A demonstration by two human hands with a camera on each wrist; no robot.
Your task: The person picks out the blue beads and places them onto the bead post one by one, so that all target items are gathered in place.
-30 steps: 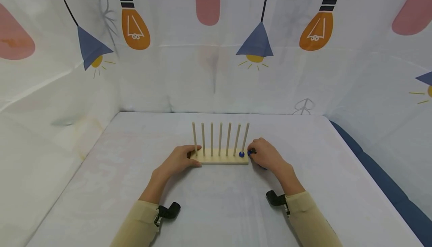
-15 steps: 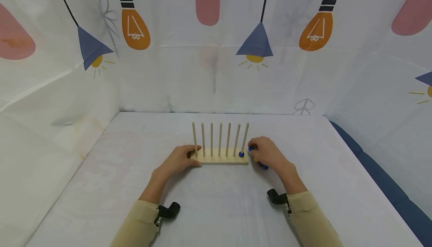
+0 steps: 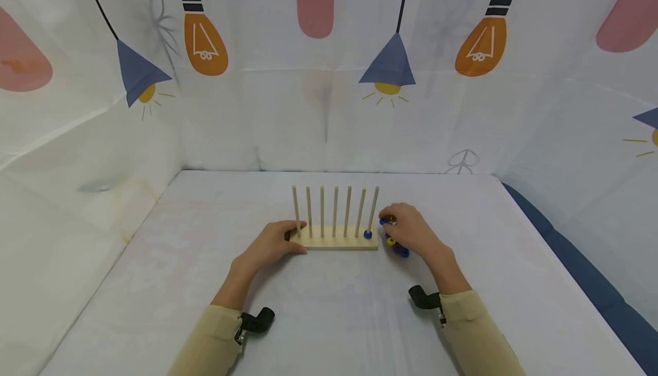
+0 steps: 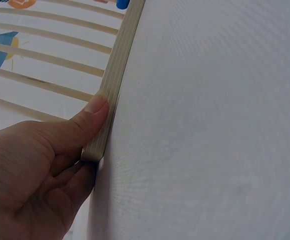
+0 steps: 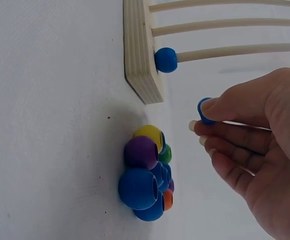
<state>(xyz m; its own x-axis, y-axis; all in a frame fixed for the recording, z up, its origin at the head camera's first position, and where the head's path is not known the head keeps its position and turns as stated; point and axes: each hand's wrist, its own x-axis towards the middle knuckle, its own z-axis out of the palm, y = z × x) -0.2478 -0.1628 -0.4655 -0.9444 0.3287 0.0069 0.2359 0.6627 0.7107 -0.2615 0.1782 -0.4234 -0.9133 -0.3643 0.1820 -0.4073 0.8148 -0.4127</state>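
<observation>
A pale wooden peg board (image 3: pixel 339 245) with several upright rods stands on the table. My left hand (image 3: pixel 269 243) grips its left end; in the left wrist view the thumb (image 4: pixel 96 104) presses on the base's edge and the other fingers lie behind and under the end. On the rightmost rod, a blue bead (image 5: pixel 166 60) sits down at the base. My right hand (image 3: pixel 409 231), just right of the board, pinches another blue bead (image 5: pixel 204 111) between thumb and fingers. Below that hand lies a cluster of beads, including yellow (image 5: pixel 147 134), purple (image 5: pixel 141 153) and blue ones (image 5: pixel 138 188).
Green (image 5: pixel 166 153) and orange (image 5: pixel 168 199) beads show partly behind the others in the cluster. The white tabletop (image 3: pixel 329 313) extends around the board. A patterned curtain (image 3: pixel 288 119) hangs behind it, and dark blue fabric (image 3: pixel 576 262) lies beyond the right edge.
My right hand has moved slightly up and away from the board's right end with the pinched blue bead. More of the bead cluster now shows beneath it. My left hand stays in place.
</observation>
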